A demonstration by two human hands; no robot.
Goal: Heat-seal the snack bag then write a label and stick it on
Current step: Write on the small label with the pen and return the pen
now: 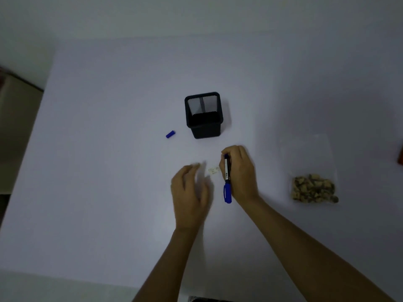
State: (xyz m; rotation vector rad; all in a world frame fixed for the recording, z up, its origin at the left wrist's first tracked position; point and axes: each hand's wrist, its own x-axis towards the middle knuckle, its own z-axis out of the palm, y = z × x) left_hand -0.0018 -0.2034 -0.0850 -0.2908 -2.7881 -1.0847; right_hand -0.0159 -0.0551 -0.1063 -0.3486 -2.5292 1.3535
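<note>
Writing on the small label (213,170) mid-table, I am gripping the blue marker (227,177) in my right hand (239,173) while my blurred left hand (189,192) is hovering loosely open beside it. The snack bag (311,171) is lying near the table's right edge; the label looks flimsy, best lifted by a corner.
</note>
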